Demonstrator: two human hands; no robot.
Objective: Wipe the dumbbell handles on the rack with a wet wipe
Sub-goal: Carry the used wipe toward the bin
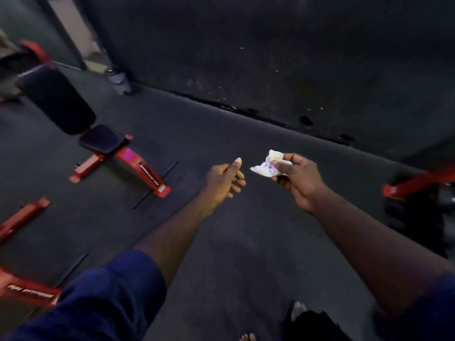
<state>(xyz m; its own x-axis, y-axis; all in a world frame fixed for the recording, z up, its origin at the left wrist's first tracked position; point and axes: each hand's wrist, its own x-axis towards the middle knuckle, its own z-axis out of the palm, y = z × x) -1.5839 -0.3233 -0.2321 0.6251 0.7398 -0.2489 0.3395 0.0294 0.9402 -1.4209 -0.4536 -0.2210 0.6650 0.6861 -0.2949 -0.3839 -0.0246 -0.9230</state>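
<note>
My right hand (298, 179) pinches a crumpled white wet wipe (267, 164) out in front of me, over the dark rubber floor. Just left of it, my left hand (226, 178) holds nothing, its fingers loosely curled and the thumb pointing up. A small gap separates the two hands. At the right edge a red rack frame (418, 183) shows, with dark blurred dumbbells (418, 217) beneath it. No dumbbell handle can be made out clearly.
A red bench with black pads (98, 141) stands on the floor at the left. More red frame legs (22, 217) lie at the lower left. A dark wall (270, 70) runs across the back. My bare feet (298, 311) show at the bottom.
</note>
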